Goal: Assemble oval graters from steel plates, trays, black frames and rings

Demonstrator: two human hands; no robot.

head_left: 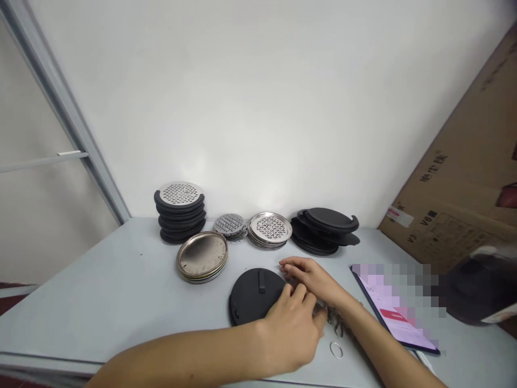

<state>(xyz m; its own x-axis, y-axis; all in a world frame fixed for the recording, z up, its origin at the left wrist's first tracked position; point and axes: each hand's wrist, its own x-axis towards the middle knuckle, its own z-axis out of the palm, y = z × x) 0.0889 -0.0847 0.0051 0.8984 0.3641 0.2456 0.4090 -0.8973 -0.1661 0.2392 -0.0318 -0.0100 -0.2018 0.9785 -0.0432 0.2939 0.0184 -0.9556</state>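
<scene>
A black round plastic disc (252,296) lies on the table in front of me, with a raised bar near its far edge and a small notch at its near left. My left hand (293,328) reaches across from the left, fingers bent around the disc's right side and gripping it there. My right hand (309,275) is just beyond, at the disc's far right edge, its fingers curled together; whatever sits between them is hidden. Beside my right forearm lie several thin metal rings, partly covered by my hands. One loose ring (336,350) rests nearer to me.
Along the wall stand a black stack topped by a perforated metal plate (181,193), metal trays (204,253), small grater discs (229,224), larger grater discs (270,227) and black holders (329,220). Right are a lit tablet (390,312), a dark container (476,288) and a cardboard box (456,183).
</scene>
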